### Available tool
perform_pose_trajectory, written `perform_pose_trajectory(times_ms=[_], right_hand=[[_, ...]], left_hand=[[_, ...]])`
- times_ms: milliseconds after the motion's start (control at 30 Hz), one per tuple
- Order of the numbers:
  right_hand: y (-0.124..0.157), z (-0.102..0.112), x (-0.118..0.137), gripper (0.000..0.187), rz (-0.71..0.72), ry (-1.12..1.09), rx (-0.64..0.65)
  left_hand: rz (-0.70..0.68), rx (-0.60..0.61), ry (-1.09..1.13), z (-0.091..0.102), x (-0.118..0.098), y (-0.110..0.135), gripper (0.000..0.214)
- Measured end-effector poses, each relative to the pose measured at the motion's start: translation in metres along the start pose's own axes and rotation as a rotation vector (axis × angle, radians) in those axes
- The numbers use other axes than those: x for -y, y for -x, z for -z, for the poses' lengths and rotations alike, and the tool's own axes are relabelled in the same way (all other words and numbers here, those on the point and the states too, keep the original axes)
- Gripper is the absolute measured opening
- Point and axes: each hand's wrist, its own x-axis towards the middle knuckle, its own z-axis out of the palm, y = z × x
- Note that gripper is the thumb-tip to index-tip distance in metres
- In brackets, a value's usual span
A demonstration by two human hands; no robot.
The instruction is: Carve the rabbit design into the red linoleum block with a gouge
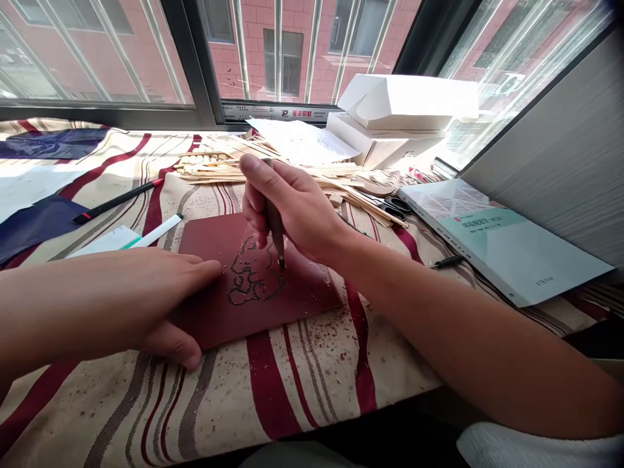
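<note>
the right grip [292,208] was closed around the dark wooden handle of a carving tool [275,224], with the fingers wrapped over it and the metal tip [281,263] pressed into a dark red lino block [305,305]. the tip sat at the right edge of a carved figure outline [253,273]. the left grip [146,292] was open and lay flat, its fingertips [209,268] reaching onto the block's left side and its thumb [182,351] by the lower edge. the block lay on a cream cloth with red stripes [273,390], and pale shavings [312,364] were scattered around it. beyond it lay a heap of thin wooden sticks [336,188], black-handled scissors [392,208] and a white cardboard box [390,123]. a black pen [117,201] lay to the left, and a pale green book [517,247] lay to the right.
</note>
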Motion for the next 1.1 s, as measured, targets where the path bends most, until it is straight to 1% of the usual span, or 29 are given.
perform_pose_trajectory(times_ms=[67,100,133,200,267,333,433,533,633,767,900,1033,1067,1100], right_hand=[[-0.001,0.01,0.008,0.056,0.028,0.136,0.095],[-0.001,0.015,0.014,0.051,0.054,0.221,0.145],[-0.001,0.021,0.021,0.048,0.08,0.29,0.156],[-0.001,0.029,0.033,0.047,0.108,0.35,0.123],[-0.001,0.034,0.039,0.049,0.131,0.328,0.102],[-0.001,0.034,0.036,0.05,0.141,0.246,0.112],[-0.001,0.026,0.02,0.053,0.11,0.093,0.109],[-0.001,0.012,0.001,0.055,0.066,-0.015,0.089],[-0.002,0.002,-0.008,0.056,0.076,-0.087,0.073],[-0.004,-0.004,-0.009,0.056,0.054,-0.109,0.052],[-0.003,-0.01,-0.006,0.056,0.01,-0.089,0.086],[0.001,-0.02,-0.002,0.057,-0.006,-0.031,0.062],[0.001,-0.023,-0.002,0.057,-0.017,-0.009,0.04],[0.001,-0.025,-0.002,0.058,-0.029,0.021,0.017]], left_hand=[[-0.016,0.145,0.022,0.007,-0.003,-0.002,0.085],[-0.01,0.179,0.023,0.01,-0.005,-0.003,0.086],[-0.005,0.192,0.021,0.012,-0.007,-0.004,0.087],[0.002,0.184,0.017,0.014,-0.01,-0.005,0.086],[0.002,0.187,0.016,0.015,-0.013,-0.005,0.08],[0.011,0.203,0.01,0.016,-0.016,-0.005,0.076],[0.03,0.232,-0.006,0.019,-0.019,-0.004,0.078],[0.022,0.229,-0.011,0.02,-0.019,-0.004,0.079],[0.001,0.215,-0.01,0.019,-0.017,-0.004,0.075],[0.015,0.224,-0.031,0.02,-0.021,-0.002,0.072],[0.02,0.223,-0.037,0.023,-0.026,-0.002,0.068],[0.005,0.207,-0.028,0.021,-0.023,-0.003,0.069],[0.0,0.165,-0.02,0.02,-0.022,-0.003,0.07],[-0.004,0.09,-0.011,0.019,-0.021,-0.003,0.07]])
